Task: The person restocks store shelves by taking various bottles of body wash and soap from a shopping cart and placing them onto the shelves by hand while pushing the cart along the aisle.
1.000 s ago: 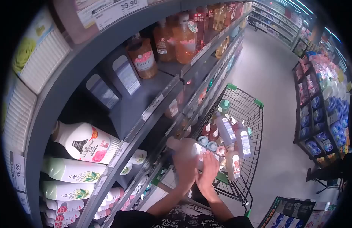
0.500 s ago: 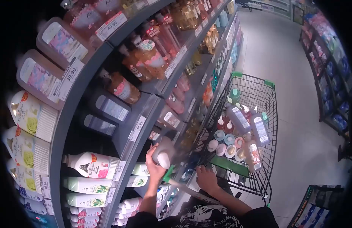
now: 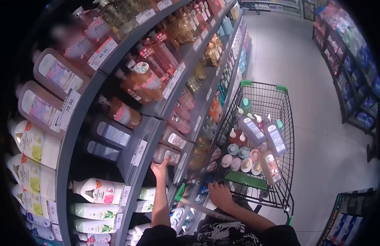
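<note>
Starting well left of the shopping cart [image 3: 281, 87], there's a bunch of white bottles with green flower labels [image 3: 34, 141], plus a 39.90 price tag [image 3: 70, 105] just above them. Closer to the cart, a white bottle with a pink flower label [image 3: 100, 191] lies on its side, with orange pump bottles [image 3: 123, 112] higher up. Then, on a shelf just left of the cart, the left hand [image 3: 159, 167] is mostly closed around a pale bottle [image 3: 167, 154], thumb over its label, right next to a similar labelled bottle [image 3: 174, 137]. Right hand [image 3: 221, 196] is near the cart's lower left side, fingers loosely bent; can't tell if it's got hold of anything, since the palm's hidden. Inside the cart are red bottles with white pumps [image 3: 237, 137], two greyish-purple bottles [image 3: 263, 134] and a tilted pinkish bottle [image 3: 271, 167]. Right of the cart, well apart, stands a dark display rack [image 3: 344, 78] with blue packs.
</note>
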The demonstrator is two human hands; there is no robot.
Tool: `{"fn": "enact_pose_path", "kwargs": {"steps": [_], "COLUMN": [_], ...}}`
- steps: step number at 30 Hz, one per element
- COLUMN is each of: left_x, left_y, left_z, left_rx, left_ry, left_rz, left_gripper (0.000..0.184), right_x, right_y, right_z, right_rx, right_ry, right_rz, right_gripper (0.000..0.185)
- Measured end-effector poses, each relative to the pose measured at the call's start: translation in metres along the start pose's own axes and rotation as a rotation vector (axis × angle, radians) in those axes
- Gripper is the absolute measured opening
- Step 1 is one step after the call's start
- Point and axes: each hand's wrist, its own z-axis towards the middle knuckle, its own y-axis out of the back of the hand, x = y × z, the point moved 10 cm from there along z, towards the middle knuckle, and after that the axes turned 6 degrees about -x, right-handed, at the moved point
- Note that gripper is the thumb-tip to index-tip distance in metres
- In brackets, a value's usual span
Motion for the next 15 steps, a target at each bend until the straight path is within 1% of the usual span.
{"fn": "enact_pose_path", "kwargs": {"steps": [3,5,9,10,11,13,14,15], "left_x": [0.017,0.023,0.019,0.038,0.049,0.054,0.058,0.054], "left_y": [-0.005,-0.009,-0.009,-0.006,-0.001,0.003,0.006,0.007], "left_z": [0.008,0.012,0.015,0.022,0.026,0.029,0.029,0.026], "left_rx": [0.006,0.051,0.128,0.157,0.133,0.091,0.065,0.023], "left_ry": [0.018,0.082,0.182,0.238,0.221,0.183,0.176,0.134], "left_rz": [0.064,0.061,0.064,0.106,0.137,0.199,0.286,0.280], "left_gripper": [0.075,0.081,0.093,0.100,0.093,0.080,0.078,0.077], "right_x": [-0.004,-0.008,-0.007,-0.007,-0.007,-0.007,-0.008,-0.008], "right_y": [-0.005,-0.009,-0.007,-0.007,-0.006,-0.010,-0.011,-0.010], "right_z": [-0.001,0.002,0.006,0.007,0.009,0.009,0.010,0.010], "right_rx": [0.029,0.063,0.018,0.010,0.004,0.069,0.098,0.148], "right_ry": [-0.019,-0.047,-0.036,-0.042,-0.048,-0.062,-0.071,-0.083], "right_rz": [-0.001,-0.005,-0.031,-0.030,-0.029,-0.012,-0.007,0.022], "right_gripper": [0.032,0.033,0.030,0.029,0.028,0.033,0.035,0.039]}}
